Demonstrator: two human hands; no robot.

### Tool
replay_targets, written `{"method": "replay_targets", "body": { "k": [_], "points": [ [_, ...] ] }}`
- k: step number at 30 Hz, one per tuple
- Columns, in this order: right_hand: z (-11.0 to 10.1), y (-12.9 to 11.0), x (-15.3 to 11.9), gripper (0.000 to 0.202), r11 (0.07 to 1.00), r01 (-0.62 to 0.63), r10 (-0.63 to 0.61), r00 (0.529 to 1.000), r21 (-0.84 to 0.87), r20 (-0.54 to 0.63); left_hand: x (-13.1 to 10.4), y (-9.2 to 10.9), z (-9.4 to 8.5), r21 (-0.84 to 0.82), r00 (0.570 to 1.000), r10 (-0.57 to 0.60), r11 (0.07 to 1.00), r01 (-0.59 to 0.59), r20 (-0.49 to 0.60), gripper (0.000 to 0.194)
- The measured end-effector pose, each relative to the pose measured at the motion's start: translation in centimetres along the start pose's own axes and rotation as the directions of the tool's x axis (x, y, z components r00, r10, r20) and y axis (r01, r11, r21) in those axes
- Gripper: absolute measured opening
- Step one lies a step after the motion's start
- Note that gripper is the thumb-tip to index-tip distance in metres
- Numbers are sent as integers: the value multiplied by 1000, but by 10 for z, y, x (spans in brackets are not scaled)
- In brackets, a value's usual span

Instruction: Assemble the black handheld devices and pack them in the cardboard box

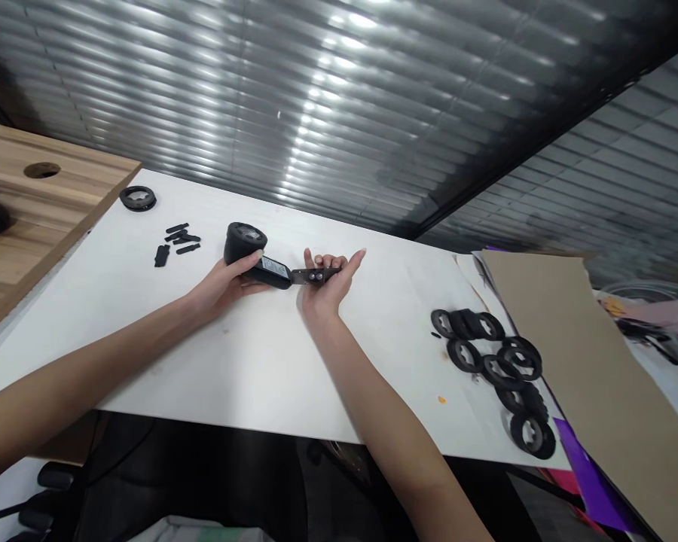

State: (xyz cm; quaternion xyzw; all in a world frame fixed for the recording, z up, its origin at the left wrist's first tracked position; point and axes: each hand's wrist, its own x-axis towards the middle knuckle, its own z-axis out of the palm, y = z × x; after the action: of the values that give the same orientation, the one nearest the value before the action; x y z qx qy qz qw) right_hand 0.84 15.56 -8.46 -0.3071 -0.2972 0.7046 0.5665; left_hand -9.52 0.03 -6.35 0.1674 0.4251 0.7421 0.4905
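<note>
A black device with a thick round head and a pale label is held above the white table. My left hand grips its body, thumb on top near the label. From its right end a dark flat part with two shiny round spots reaches into my right hand. That hand is palm up, its thumb stretched out and its fingers curled behind the part, partly hidden. To the left of the device lie several small flat black pieces.
Several black rings lie at the table's right side, and one more black ring at the far left corner. Brown cardboard overlaps the right edge. A wooden surface adjoins on the left; metallic blinds stand behind.
</note>
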Motion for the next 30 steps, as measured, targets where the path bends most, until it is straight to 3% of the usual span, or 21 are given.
{"method": "replay_targets", "body": {
  "k": [3, 10, 13, 17, 21, 30],
  "points": [
    [-3, 0, 1, 72, 996, 82, -84, 995, 28, 60, 3, 0, -2, -19, 999, -45, 999, 45, 0, 40],
    [-3, 6, -3, 63, 959, 264, -240, 949, -101, 202, 0, 3, 0, -37, 993, -118, 992, 118, 11, 32],
    [-3, 9, -10, 58, 921, 315, -219, 906, -229, 363, 1, 4, 2, -44, 991, -132, 990, 132, 7, 38],
    [-4, 5, -19, 46, 828, 389, -179, 866, -403, 467, 4, 5, 3, -70, 989, -143, 988, 140, -40, 50],
    [-4, -1, -24, 35, 806, 418, -147, 828, -420, 541, 5, 4, 1, -68, 990, -140, 988, 138, -30, 57],
    [-1, -4, -26, 31, 826, 391, -82, 796, -406, 600, 3, 2, 1, 12, 991, -127, 992, 126, 32, 55]
  ]
}}
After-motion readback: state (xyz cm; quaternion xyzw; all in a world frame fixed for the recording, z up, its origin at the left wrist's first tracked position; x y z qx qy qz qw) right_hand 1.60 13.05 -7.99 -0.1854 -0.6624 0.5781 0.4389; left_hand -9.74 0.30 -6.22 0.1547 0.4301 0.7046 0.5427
